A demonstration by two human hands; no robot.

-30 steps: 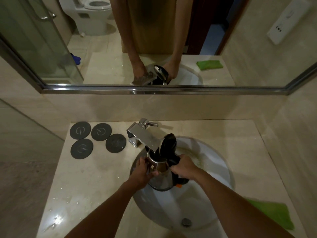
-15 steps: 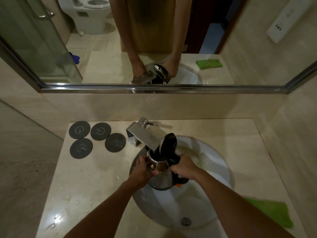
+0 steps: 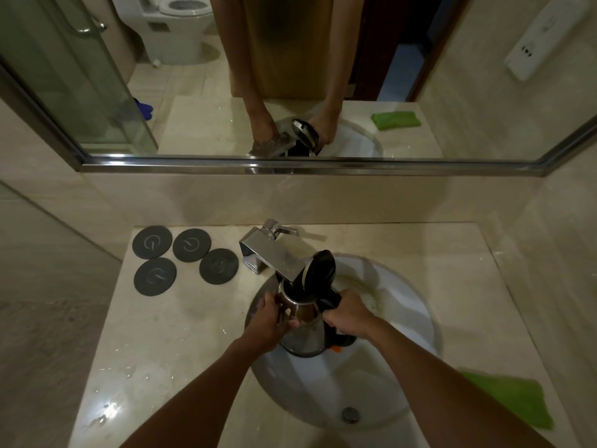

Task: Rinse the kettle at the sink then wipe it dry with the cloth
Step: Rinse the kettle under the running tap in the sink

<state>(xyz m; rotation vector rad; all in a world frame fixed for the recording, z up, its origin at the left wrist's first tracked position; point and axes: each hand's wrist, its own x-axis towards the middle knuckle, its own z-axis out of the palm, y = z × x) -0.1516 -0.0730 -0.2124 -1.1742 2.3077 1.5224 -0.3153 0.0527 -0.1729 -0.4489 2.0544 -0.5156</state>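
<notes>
A steel kettle [image 3: 305,334] with a black handle and its black lid [image 3: 319,268] flipped up is held over the white sink basin [image 3: 403,305]. Its open mouth sits right under the spout of the chrome tap [image 3: 274,253]. My left hand [image 3: 271,321] grips the kettle's body on the left, near the spout. The black handle on the right is wrapped by my right hand [image 3: 349,316]. On the counter at the right of the basin lies a green cloth [image 3: 513,396]. I cannot tell whether water is running.
Several dark round coasters [image 3: 181,257] lie on the marble counter [image 3: 161,350] left of the tap. The sink drain [image 3: 350,414] is near the front. A mirror [image 3: 290,76] spans the wall behind; tiled walls close in on both sides.
</notes>
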